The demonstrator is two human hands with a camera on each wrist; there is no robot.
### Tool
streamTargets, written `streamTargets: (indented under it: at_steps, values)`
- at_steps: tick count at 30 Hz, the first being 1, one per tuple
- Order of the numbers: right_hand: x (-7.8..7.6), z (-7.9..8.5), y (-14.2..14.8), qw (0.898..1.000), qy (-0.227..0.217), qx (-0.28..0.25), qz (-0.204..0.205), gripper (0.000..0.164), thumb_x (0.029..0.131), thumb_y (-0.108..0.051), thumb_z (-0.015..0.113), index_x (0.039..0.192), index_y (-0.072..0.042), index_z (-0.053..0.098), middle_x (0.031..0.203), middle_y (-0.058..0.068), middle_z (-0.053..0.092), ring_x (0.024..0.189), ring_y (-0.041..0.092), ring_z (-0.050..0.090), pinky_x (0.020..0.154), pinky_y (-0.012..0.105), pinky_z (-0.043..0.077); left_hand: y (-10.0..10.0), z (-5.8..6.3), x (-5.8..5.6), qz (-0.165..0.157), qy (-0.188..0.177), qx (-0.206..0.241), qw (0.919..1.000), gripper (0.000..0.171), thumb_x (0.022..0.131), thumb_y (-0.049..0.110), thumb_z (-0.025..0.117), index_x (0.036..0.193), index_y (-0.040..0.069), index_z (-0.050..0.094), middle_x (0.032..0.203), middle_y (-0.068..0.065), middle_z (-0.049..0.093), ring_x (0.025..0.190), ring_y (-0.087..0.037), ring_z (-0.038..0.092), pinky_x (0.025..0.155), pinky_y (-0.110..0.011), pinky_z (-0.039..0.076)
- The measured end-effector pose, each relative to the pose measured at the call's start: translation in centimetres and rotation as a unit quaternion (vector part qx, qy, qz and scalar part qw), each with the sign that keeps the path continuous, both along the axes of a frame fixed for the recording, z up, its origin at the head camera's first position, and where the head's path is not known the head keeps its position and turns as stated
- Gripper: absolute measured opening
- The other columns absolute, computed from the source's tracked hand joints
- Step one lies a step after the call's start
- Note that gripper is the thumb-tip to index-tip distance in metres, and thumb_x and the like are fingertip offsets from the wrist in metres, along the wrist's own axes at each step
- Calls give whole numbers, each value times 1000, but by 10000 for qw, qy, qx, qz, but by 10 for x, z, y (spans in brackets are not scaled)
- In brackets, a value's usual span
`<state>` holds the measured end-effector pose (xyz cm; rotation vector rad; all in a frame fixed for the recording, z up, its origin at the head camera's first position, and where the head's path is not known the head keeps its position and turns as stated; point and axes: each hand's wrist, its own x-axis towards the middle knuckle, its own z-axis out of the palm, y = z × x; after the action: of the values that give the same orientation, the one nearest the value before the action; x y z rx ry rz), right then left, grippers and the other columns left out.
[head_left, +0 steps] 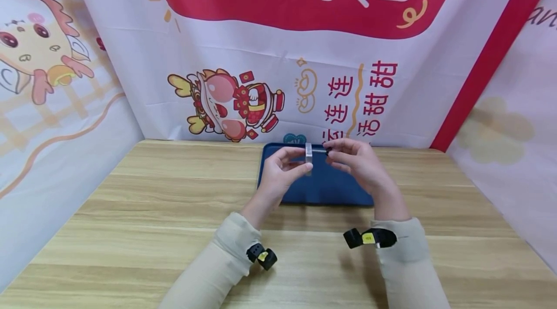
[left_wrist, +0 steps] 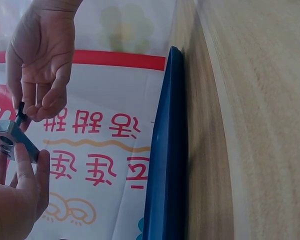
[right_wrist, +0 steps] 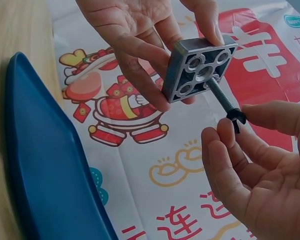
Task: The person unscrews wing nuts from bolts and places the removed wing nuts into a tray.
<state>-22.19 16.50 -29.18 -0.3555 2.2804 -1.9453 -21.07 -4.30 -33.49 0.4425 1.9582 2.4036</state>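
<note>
My left hand (head_left: 280,173) grips a small square metal plate (right_wrist: 192,77) by its edges, raised above the blue tray. Round holes sit near the plate's corners and one in its middle. Opposite, my right hand (head_left: 359,161) pinches the black, forked head of a threaded bolt (right_wrist: 221,96) between thumb and fingers. The bolt's shaft points at the plate, its far end right at the middle hole. In the left wrist view, the metal plate (left_wrist: 27,141) shows from its other side, with the black bolt head (left_wrist: 20,114) beyond its edge.
The blue tray (head_left: 330,188) lies at the back of the wooden table (head_left: 183,222), below both hands. A printed cloth (head_left: 300,43) hangs right behind the table's back edge, and more cloth walls stand at the left and right.
</note>
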Motion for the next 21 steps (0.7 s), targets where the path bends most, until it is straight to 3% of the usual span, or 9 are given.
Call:
streamTargets:
  at_steps: [12,17,21]
  values:
    - [-3,-3,-2,9992,274,288,36,34,97,-1,59,130,2,55,90,-5,64,93,12,69,90,30,57,-2,0,-1,-7,-52,14,10000,34,92,4,69,124,3,61,128,-16,65,103,-17,67,99,-36,55]
    - [-3,-3,0,9991,295,304,-19,35,98,-5,59,131,3,54,95,-4,63,95,12,68,90,27,57,-2,0,-1,9,-40,29,10000,33,92,4,69,124,3,61,127,-16,65,103,-17,67,98,-35,55]
    - [0,-1,2,9987,238,307,-316,33,101,-14,57,130,0,56,98,-4,60,92,11,62,87,23,55,-2,0,-1,24,-17,38,10000,34,91,3,69,124,3,61,127,-15,65,102,-17,66,98,-35,56]
